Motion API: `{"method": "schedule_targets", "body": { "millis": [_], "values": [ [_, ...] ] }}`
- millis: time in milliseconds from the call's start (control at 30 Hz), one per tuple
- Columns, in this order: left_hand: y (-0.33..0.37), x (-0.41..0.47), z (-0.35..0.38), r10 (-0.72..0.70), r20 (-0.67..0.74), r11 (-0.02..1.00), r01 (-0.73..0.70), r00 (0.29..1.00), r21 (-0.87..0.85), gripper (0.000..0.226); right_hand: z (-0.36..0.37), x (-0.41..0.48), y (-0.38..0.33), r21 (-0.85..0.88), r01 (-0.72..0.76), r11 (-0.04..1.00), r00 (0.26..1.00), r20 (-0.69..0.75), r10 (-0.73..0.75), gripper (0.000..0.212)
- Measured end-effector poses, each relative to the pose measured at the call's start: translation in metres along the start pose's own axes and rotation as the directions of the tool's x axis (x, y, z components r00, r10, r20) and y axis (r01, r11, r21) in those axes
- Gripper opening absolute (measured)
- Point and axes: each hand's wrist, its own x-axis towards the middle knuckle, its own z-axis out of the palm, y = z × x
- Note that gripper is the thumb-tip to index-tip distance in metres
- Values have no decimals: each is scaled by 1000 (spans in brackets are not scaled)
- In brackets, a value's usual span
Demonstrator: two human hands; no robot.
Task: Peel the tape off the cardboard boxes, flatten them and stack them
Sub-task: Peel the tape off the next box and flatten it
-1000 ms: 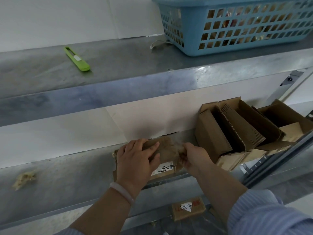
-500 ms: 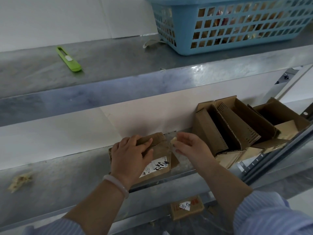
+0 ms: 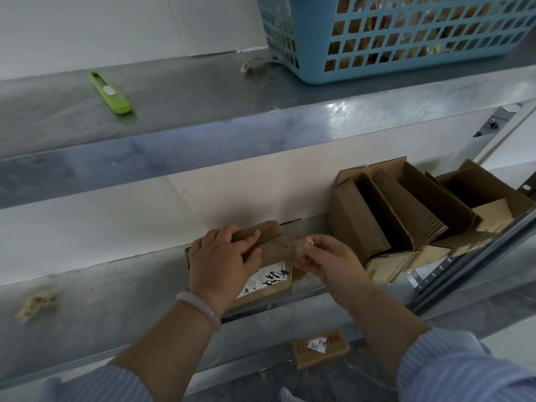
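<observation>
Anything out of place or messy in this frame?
Yes: a crumpled tape wad lies loose at the left of the lower shelf, and a small labelled box sits below that shelf, apart from the opened boxes.

Two hands forward — forearms bare
Left hand [image 3: 223,264] clasps the cardboard box [image 3: 274,250] from above; right hand [image 3: 329,262] pinches crumpled tape [image 3: 298,250] between thumb and fingertips.

White label [image 3: 265,281] on the shelf box [image 3: 275,250]: bold black handwriting and fine print, both unreadable. White sticker [image 3: 316,345] on the lower box [image 3: 333,353]: handwritten digits, apparently 5391; red print beside it unreadable.
</observation>
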Motion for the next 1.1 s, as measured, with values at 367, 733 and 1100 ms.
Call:
{"method": "schedule_targets", "body": {
  "millis": [367,733,1100],
  "values": [
    [0,-1,-2,0,36,1000,0,999,15,61,15,6,-21,-639,220,737,937,-72,-343,6],
    [1,0,-2,2,6,1000,-2,1000,-10,57,1,12,-11,-657,135,742,983,-3,-182,9],
    [0,1,0,8,14,1000,-8,1000,12,57,6,6,-8,-485,28,874,984,-141,-109,13]
  ]
}}
